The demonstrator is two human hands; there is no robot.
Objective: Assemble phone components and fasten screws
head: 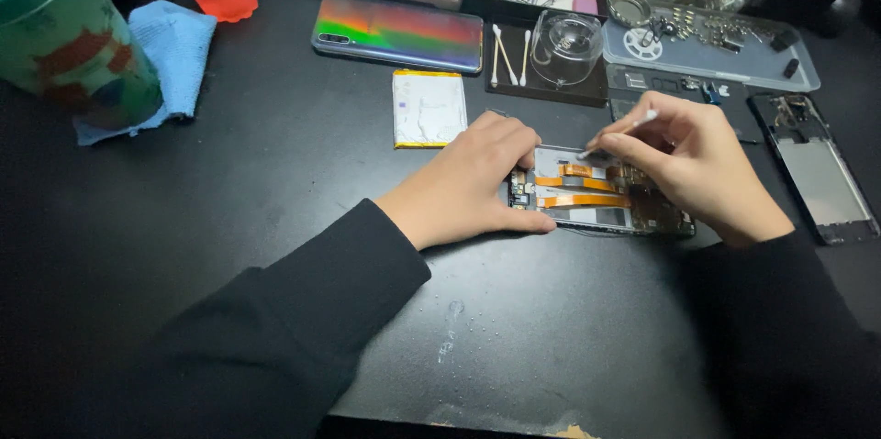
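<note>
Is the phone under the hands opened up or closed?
Opened: the phone shows orange ribbon cables and bare circuitry, with no back cover on.

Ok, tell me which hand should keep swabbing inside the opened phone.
Right. The right hand already holds the cotton swab, tip on the opened phone; the left hand is steadying its end.

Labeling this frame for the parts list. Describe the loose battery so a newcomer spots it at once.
Start at the opened phone with orange ribbon cables, which the left hand steadies while the right hand works a cotton swab on it. Just up and left of the left hand's knuckles lies the battery, flat on the black table. It is the only white rectangle with a yellow edge, below the rainbow-backed phone.
</note>
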